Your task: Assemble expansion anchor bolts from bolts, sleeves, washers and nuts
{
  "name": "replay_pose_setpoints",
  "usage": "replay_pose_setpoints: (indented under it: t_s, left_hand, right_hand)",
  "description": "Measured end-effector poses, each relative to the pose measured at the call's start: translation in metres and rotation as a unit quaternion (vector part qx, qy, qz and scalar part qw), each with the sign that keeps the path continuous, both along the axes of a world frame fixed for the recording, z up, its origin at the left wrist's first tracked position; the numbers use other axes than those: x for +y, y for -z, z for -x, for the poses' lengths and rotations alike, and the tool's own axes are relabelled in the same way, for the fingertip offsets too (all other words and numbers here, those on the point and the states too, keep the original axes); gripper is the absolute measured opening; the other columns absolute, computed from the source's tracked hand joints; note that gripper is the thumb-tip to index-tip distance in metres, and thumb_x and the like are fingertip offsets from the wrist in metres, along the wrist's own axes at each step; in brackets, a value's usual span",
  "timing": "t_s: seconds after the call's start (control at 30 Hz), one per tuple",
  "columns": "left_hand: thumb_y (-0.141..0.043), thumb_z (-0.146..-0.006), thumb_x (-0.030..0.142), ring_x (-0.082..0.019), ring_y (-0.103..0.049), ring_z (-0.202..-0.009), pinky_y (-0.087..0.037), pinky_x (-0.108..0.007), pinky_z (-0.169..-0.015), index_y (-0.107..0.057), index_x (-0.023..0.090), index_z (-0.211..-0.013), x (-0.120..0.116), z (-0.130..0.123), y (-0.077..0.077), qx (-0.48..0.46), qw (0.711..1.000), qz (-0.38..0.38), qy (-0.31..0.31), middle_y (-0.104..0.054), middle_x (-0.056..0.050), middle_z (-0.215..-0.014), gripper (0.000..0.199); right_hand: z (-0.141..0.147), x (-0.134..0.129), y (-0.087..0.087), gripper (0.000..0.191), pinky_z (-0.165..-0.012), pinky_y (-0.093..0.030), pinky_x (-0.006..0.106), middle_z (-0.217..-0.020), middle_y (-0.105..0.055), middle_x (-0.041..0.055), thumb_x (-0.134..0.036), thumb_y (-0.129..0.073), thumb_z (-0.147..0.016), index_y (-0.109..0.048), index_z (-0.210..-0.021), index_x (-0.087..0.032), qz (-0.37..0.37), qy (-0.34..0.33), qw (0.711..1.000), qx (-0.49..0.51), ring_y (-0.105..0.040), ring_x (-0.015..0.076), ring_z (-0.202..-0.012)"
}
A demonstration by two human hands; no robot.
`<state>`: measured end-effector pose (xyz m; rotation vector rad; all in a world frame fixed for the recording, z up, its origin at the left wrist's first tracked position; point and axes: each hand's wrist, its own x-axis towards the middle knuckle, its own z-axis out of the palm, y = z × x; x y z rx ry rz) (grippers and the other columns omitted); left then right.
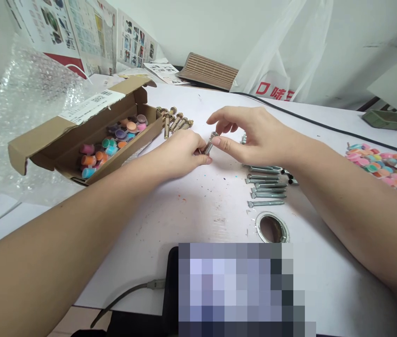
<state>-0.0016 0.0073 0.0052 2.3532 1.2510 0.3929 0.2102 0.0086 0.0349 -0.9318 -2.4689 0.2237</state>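
Both hands meet over the middle of the white desk (191,220) on one small metal bolt (208,146). The left hand (180,157) is curled, its fingers closed around the lower end of the bolt, with the heel of the hand resting on the desk. The right hand (251,135) pinches the bolt's upper end between thumb and forefinger, the other fingers arched loosely above it. The bolt lies tilted between the two hands, just above the desk surface.

Just right of the hands, partly under the right forearm, a row of silver bolts (265,187) lies side by side on the desk. Nearer the front edge sits a round metal-rimmed hole (272,228) in the desk. Behind the left hand, toward the far side, a cluster of brass-coloured anchor bolts (175,121) lies beside an open cardboard box (44,140) holding small coloured pots (114,140). Bubble wrap (26,93) is heaped at the left edge. More coloured pots lie in a loose pile (381,166) near the right edge. A white plastic bag (283,56) stands at the far side against the wall.
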Motion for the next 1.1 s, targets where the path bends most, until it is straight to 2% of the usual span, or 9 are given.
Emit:
replay_pose_setpoints:
  t_s: [0.1, 0.2, 0.3, 0.4, 0.5, 0.6, 0.8, 0.97, 1.1]
  left_hand:
    - [-0.062, -0.085, 0.040, -0.014, -0.048, -0.063, -0.033, -0.031, -0.061, -0.056, 0.019, -0.067, 0.000, 0.000, 0.002, -0.013, 1.000, -0.001, 0.006, -0.057, 0.000, -0.065, 0.028]
    - [-0.062, -0.085, 0.040, -0.014, -0.048, -0.059, -0.032, -0.030, -0.058, -0.058, 0.018, -0.066, 0.000, 0.000, 0.002, -0.013, 1.000, 0.000, 0.012, -0.055, 0.001, -0.061, 0.029]
    - [-0.063, -0.086, 0.039, -0.013, -0.047, -0.058, -0.032, -0.030, -0.058, -0.061, 0.018, -0.069, -0.002, -0.002, 0.000, -0.029, 0.999, 0.007, 0.012, -0.053, 0.002, -0.059, 0.027]
    - [-0.065, -0.085, 0.037, -0.011, -0.044, -0.056, -0.031, -0.029, -0.058, -0.057, 0.018, -0.067, -0.003, -0.003, -0.001, -0.061, 0.998, 0.004, -0.002, -0.051, 0.004, -0.058, 0.028]
    - [-0.066, -0.084, 0.037, -0.010, -0.041, -0.054, -0.030, -0.029, -0.056, -0.053, 0.018, -0.064, -0.002, -0.002, 0.001, -0.082, 0.997, 0.013, -0.009, -0.048, 0.004, -0.056, 0.031]
    - [-0.065, -0.084, 0.034, -0.010, -0.041, -0.053, -0.030, -0.029, -0.057, -0.057, 0.018, -0.065, -0.002, -0.002, 0.003, -0.100, 0.995, 0.020, -0.002, -0.047, 0.005, -0.055, 0.027]
    - [-0.066, -0.083, 0.030, -0.009, -0.042, -0.056, -0.031, -0.028, -0.059, -0.059, 0.017, -0.066, -0.005, -0.003, 0.001, -0.127, 0.991, 0.046, -0.011, -0.047, 0.005, -0.058, 0.023]
    - [-0.067, -0.082, 0.031, -0.009, -0.038, -0.054, -0.028, -0.029, -0.057, -0.062, 0.016, -0.068, -0.003, -0.002, 0.001, -0.133, 0.988, 0.071, -0.030, -0.045, 0.005, -0.057, 0.021]
    - [-0.066, -0.083, 0.032, -0.011, -0.046, -0.060, -0.035, -0.028, -0.061, -0.075, 0.014, -0.084, 0.000, -0.002, 0.004, -0.162, 0.983, 0.087, -0.022, -0.057, 0.002, -0.062, 0.020]
  right_hand:
    - [0.000, 0.000, 0.000, 0.022, -0.075, -0.049, 0.038, -0.089, -0.073, 0.0060, -0.041, -0.065, -0.092, -0.071, -0.093, -0.020, -0.008, 0.005, 1.000, -0.013, -0.066, 0.0222, -0.081]
    - [0.000, 0.000, -0.001, 0.031, -0.069, -0.048, 0.038, -0.074, -0.068, 0.0055, -0.045, -0.062, -0.094, -0.067, -0.077, -0.019, -0.023, 0.046, 0.998, -0.031, -0.061, 0.0200, -0.069]
    - [-0.001, -0.001, -0.004, 0.030, -0.069, -0.049, 0.037, -0.079, -0.070, 0.0060, -0.047, -0.064, -0.092, -0.070, -0.087, -0.018, -0.017, 0.052, 0.998, -0.009, -0.062, 0.0198, -0.071]
    - [-0.001, -0.001, -0.004, 0.025, -0.073, -0.052, 0.037, -0.094, -0.074, 0.0047, -0.039, -0.065, -0.090, -0.071, -0.105, -0.020, -0.006, 0.003, 1.000, 0.015, -0.066, 0.0213, -0.082]
    - [0.000, 0.002, 0.000, 0.015, -0.072, -0.051, 0.038, -0.086, -0.073, 0.0033, -0.036, -0.065, -0.090, -0.070, -0.092, -0.022, -0.020, -0.004, 1.000, 0.018, -0.066, 0.0209, -0.077]
    - [0.001, 0.005, 0.006, 0.025, -0.066, -0.048, 0.036, -0.076, -0.069, 0.0032, -0.045, -0.070, -0.087, -0.065, -0.079, -0.021, -0.036, 0.039, 0.998, 0.029, -0.063, 0.0199, -0.069]
    - [0.001, 0.004, 0.009, 0.025, -0.073, -0.053, 0.037, -0.094, -0.073, 0.0049, -0.040, -0.067, -0.088, -0.069, -0.106, -0.021, -0.038, -0.017, 0.997, 0.063, -0.068, 0.0211, -0.083]
    - [0.006, 0.003, 0.010, 0.014, -0.067, -0.049, 0.038, -0.082, -0.071, 0.0044, -0.032, -0.063, -0.089, -0.070, -0.090, -0.020, -0.054, 0.012, 0.997, 0.045, -0.064, 0.0201, -0.073]
    - [0.009, 0.000, 0.014, 0.023, -0.067, -0.047, 0.036, -0.077, -0.068, 0.0034, -0.042, -0.068, -0.088, -0.067, -0.085, -0.019, -0.072, 0.047, 0.994, 0.061, -0.062, 0.0194, -0.072]
